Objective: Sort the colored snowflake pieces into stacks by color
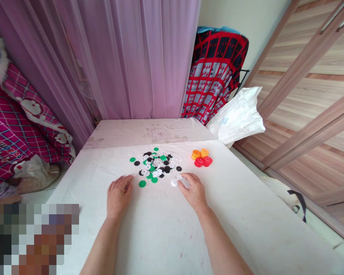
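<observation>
Loose snowflake-shaped plastic discs in green, black, white and clear lie in a spread-out pile (pixel 157 164) on the table. My left hand (pixel 120 194) rests at the near left of this pile, its fingers loosely bent and nothing visible in them. At the near right, my right hand (pixel 194 191) has its thumb and fingers around some white or clear discs (pixel 174 181); how many is hard to make out. Beyond that hand stand short stacks of orange discs (pixel 199 154) and red discs (pixel 203 161), close against each other.
A white cloth covers the table (pixel 160 229), with a flowered strip along the far edge. A white plastic bag (pixel 237 114) is by the far right corner. Purple curtains (pixel 137 57) hang behind, and a wooden wardrobe (pixel 309 84) stands to the right.
</observation>
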Tool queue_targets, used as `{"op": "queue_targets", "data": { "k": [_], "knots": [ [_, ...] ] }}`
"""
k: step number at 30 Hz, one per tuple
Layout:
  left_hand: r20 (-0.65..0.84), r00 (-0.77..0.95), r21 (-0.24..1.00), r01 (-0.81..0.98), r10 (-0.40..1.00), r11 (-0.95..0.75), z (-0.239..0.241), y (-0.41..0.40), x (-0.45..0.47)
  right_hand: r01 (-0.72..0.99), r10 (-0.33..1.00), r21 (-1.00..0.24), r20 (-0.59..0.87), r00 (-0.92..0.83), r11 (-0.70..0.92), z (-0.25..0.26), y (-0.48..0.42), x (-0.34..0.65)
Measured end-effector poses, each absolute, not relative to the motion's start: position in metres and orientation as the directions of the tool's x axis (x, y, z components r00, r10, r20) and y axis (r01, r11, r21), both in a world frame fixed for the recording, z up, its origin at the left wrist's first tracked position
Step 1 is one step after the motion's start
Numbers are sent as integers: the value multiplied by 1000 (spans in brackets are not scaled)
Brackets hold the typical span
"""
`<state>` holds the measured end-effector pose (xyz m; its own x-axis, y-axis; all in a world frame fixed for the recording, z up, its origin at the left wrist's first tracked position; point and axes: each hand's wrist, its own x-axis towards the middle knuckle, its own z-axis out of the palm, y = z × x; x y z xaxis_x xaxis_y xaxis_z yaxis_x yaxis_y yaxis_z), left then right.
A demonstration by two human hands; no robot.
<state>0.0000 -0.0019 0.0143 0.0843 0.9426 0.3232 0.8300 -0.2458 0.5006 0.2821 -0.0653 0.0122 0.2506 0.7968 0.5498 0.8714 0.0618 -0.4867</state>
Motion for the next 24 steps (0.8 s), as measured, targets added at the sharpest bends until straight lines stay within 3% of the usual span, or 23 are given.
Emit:
{"op": "queue_targets", "data": {
  "k": [9, 24],
  "knots": [
    [318, 86, 497, 833, 944, -244, 14, 0, -1, 886, 852, -463, 471, 230, 16, 12, -65, 270],
    [313, 89, 494, 835, 945, -243, 14, -1, -1, 901, 862, -434, 460, 214, 8, 9, -65, 270]
  ]
}}
